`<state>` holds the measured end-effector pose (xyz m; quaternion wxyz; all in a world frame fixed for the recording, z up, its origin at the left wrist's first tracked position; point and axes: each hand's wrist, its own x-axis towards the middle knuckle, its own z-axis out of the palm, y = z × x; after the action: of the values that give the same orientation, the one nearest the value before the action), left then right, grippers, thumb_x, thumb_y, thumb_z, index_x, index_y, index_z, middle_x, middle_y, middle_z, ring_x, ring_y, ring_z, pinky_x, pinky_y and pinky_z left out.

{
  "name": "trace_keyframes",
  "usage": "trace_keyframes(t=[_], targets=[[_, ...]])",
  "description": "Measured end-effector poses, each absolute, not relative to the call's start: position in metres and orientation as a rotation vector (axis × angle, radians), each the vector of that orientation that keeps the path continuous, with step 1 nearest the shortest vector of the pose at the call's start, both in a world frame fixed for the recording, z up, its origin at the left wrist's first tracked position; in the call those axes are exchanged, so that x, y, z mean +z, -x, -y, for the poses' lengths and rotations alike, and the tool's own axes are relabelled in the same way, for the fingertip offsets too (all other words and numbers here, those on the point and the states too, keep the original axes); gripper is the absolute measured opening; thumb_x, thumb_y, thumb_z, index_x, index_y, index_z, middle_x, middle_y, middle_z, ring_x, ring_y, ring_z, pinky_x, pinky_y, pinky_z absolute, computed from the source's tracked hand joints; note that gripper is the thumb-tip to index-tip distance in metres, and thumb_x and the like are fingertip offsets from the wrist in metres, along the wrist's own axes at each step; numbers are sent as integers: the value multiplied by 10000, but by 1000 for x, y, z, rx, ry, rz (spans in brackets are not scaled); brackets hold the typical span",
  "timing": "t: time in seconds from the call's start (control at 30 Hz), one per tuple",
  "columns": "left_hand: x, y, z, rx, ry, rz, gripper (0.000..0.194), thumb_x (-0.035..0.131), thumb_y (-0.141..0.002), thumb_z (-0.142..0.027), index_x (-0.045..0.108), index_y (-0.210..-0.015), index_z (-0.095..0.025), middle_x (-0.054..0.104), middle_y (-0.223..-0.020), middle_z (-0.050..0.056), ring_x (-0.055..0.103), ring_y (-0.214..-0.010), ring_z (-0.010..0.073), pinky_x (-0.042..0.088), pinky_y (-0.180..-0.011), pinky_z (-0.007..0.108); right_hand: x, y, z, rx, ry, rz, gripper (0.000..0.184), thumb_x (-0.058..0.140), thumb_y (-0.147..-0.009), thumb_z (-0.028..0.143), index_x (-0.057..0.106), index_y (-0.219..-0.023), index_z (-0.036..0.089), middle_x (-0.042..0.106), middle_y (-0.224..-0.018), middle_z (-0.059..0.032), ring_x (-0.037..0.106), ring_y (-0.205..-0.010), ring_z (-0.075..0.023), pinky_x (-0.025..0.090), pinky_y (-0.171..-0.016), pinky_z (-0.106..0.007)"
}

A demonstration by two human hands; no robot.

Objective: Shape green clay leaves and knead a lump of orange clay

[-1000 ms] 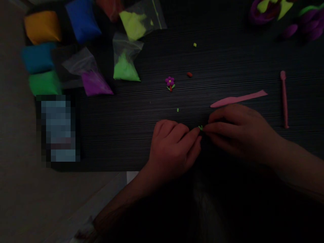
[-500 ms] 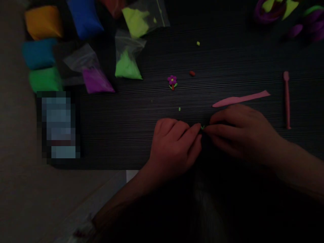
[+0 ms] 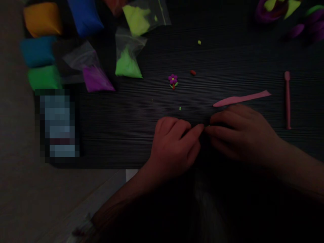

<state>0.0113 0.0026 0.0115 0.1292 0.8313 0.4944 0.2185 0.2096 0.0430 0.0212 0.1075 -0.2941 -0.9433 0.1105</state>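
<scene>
Over the table near its front edge, my left hand (image 3: 174,145) and my right hand (image 3: 235,131) meet fingertip to fingertip. Between them shows a sliver of a tiny green clay piece (image 3: 207,126), mostly covered by the fingers. Both hands are closed, with fingers pinched around it. A small clay flower (image 3: 172,80) with purple petals, a yellow centre, a brown-red stem and green leaves lies beyond my left hand. Nearer to that hand is a green clay bit (image 3: 180,108). Just beyond my right hand lies a pink modelling knife (image 3: 238,99).
A pink modelling tool (image 3: 288,101) lies at the right. Red (image 3: 193,72) and yellow (image 3: 199,42) clay bits sit farther back. Several clay bags, including a purple one (image 3: 97,79), fill the far left, above a blurred-out object (image 3: 59,125). Purple clay shapes (image 3: 315,25) stand far right.
My left index fingertip has moved slightly right, closer to my right fingers. Less of the green clay piece shows between them. The whole view has shifted a little.
</scene>
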Motion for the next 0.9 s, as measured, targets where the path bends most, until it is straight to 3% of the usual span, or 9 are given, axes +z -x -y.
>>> trace_keyframes(t=[0.37, 0.9], targets=[[12, -8, -1, 726, -2435, -1367, 183, 521, -763, -197, 626, -913, -200, 563, -755, 25, 458, -761, 157, 370, -733, 350, 19, -218, -44, 461, 819, 2647, 177, 574, -749, 205, 629, -914, 174, 568, -839, -62, 494, -758, -182, 406, -660, -331], [13, -11, -2, 620, -2490, -1339, 223, 509, -780, -213, 627, -969, -203, 568, -746, 20, 454, -756, 159, 355, -744, 351, 17, -217, -44, 434, 893, 2696, 244, 534, -782, 248, 618, -1009, 214, 579, -870, -56, 510, -775, -186, 406, -674, -328]])
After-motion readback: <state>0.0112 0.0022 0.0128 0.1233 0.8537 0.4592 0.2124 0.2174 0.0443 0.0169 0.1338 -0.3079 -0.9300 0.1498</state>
